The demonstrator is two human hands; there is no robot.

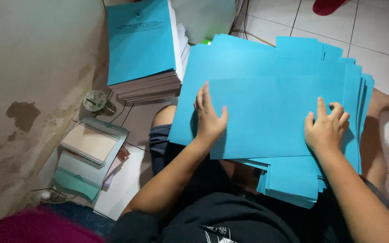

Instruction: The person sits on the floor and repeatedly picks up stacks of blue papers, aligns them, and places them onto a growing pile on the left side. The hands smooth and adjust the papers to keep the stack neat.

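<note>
- The person sits on the tiled floor (383, 36) with a loose pile of blue sheets (266, 67) spread across the lap, and both hands rest on the top sheet (266, 117).
- The left hand (209, 118) lies flat near the top sheet's left edge, fingers stretched away from the body, palm pressing down — nothing is gripped.
- The right hand (326, 127) sits at the sheet's right end with its fingers curled, the tips seeming to catch the edge there; whether it truly pinches the sheet I cannot tell.
- The top sheet runs lengthwise from one hand to the other, its long axis across the body, directly beneath both palms; neither hand is clearly nearer, since each covers one end.
- Beyond the left hand, farther from the body, stands a stack of bound booklets (142, 45) with blue covers — well apart from the fingers.
- Out to the left of the left arm, by the stained wall (28, 90), lie a spiral notebook (88, 143) and some green folders (75, 182).
</note>
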